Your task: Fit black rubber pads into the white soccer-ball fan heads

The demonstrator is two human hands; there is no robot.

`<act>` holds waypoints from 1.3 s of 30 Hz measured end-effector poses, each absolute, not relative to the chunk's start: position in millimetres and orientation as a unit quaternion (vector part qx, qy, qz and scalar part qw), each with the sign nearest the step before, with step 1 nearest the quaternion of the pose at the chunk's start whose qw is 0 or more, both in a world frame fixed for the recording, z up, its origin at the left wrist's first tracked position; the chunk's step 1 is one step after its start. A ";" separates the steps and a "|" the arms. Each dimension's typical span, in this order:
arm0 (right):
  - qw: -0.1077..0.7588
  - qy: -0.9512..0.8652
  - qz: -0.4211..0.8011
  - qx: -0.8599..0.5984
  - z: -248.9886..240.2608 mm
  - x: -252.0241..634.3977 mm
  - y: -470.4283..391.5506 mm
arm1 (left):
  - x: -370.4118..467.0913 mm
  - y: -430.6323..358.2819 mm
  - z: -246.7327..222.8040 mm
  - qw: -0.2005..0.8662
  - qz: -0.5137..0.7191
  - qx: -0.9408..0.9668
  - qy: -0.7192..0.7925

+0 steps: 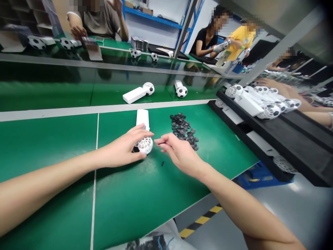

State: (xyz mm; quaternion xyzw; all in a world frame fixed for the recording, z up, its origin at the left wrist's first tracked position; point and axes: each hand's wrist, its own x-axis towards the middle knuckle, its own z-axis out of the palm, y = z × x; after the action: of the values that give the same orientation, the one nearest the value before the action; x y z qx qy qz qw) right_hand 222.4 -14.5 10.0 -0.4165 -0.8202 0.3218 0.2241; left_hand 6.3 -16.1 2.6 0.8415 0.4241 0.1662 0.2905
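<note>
On the green table lies a white handheld fan (143, 119) with a round, soccer-ball-style mesh head. My left hand (127, 145) is wrapped round that head, thumb at the near side and fingers over the far side, covering part of it. Just right of the head, my right hand (179, 151) is closed in a pinch on a small black piece, mostly hidden by the fingertips. Beyond this hand is a loose pile of flat black pieces (182, 126). A single black piece (162, 163) lies apart on the table, between the hands and nearer to me.
Two more ball-headed fans (135, 94) (181, 91) lie on the green belt behind a pale rail (109, 108). Stacked black trays (293, 139) with several white fans stand at the right. Across the line, a person (101, 21) handles a box; other people work farther back.
</note>
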 end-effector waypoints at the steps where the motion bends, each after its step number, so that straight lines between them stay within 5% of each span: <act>1: 0.246 -0.815 0.331 -0.408 8.7 220.3 -16.0 | 6.9 -16.5 1.5 0.291 0.170 0.842 0.421; 16: 0.338 -0.698 0.491 -0.397 -15.3 197.5 -9.3 | 8.9 -19.3 -9.5 0.309 0.219 0.816 0.436; 23: 0.308 -0.633 0.595 -0.389 -22.8 195.3 0.3 | 9.0 -21.8 -10.4 0.300 0.219 0.823 0.430; 39: 0.292 -0.651 0.590 -0.376 -24.0 198.1 1.9 | 11.3 -18.7 -3.8 0.307 0.192 0.836 0.413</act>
State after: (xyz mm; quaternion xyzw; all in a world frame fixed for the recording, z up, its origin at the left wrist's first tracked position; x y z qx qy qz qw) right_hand 198.1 1.9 -24.0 -0.3765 -0.6513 0.5905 0.2923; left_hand 11.3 -18.7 -3.8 0.8358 0.4126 0.1920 0.3072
